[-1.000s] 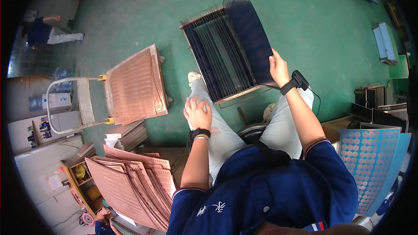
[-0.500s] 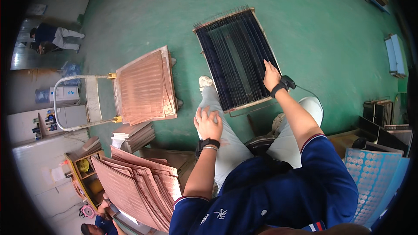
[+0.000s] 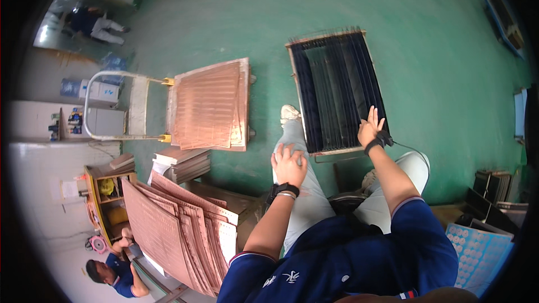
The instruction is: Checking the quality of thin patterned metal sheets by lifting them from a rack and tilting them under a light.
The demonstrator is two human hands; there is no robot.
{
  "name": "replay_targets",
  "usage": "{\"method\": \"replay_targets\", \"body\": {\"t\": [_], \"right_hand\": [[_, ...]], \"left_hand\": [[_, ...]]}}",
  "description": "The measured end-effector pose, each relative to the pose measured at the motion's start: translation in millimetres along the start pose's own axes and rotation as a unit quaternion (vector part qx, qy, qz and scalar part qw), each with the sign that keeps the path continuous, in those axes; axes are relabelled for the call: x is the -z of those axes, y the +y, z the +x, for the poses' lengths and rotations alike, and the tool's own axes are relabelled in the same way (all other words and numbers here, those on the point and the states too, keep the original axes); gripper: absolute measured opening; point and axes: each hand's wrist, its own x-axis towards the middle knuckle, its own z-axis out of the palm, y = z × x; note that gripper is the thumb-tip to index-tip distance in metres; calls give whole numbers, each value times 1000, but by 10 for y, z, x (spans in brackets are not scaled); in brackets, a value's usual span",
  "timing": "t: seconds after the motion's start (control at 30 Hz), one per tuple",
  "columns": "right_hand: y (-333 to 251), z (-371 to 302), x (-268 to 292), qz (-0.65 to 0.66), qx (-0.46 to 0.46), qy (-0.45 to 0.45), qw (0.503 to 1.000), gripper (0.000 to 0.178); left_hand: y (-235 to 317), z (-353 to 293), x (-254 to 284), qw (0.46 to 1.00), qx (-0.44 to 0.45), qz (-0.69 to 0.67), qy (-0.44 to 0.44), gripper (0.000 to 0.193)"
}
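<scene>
My left hand [image 3: 290,165] lies palm down on my left knee, its fingers spread and nothing in it. My right hand [image 3: 370,129] is over the near right side of a shallow rack [image 3: 335,152]. Its fingers are stretched out and partly apart, and I see nothing held. Whether the fingertips touch the rack's contents I cannot tell. Thin dark panels [image 3: 334,90] stand in a close row in the rack, between lines of fine wires or pins. The rack is low in front of my feet.
A flatbed trolley [image 3: 245,106] on the left carries copper-coloured perforated sheets [image 3: 205,106]. More such sheets [image 3: 168,224] lean nearer me, beside a stack of boards [image 3: 182,164]. Blue dotted panels [image 3: 477,252] stand at right. A cable [image 3: 412,151] runs from my right wrist. A co-worker [image 3: 118,275] is at lower left.
The whole view has shifted, so the rack and trolley appear farther right. My right hand's fingers have spread somewhat. My left hand stays on my knee.
</scene>
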Motion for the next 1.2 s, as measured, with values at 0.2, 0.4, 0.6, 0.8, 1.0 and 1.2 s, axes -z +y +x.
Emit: {"method": "replay_targets", "body": {"t": [0.2,0.4,0.6,0.8,1.0,1.2], "right_hand": [[-68,-194,1528,138,34,71,987,26],[422,-737,3077,526,37,10,850,34],[658,-1397,3171,675,-25,45,736,38],[408,-1655,3092,716,-30,42,696,41],[239,-1686,3130,728,3,-7,686,43],[246,-1714,3158,725,15,-56,687,47]], "left_hand": [[-52,-88,-107,999,-15,-21,26,10],[-122,-154,-99,997,-19,-49,55,8],[-75,-78,126,923,38,-379,-52,19],[686,-321,1216,559,92,-821,-66,45],[518,-376,1390,587,41,-807,-58,33],[318,-440,1365,620,66,-777,-83,36]]}}
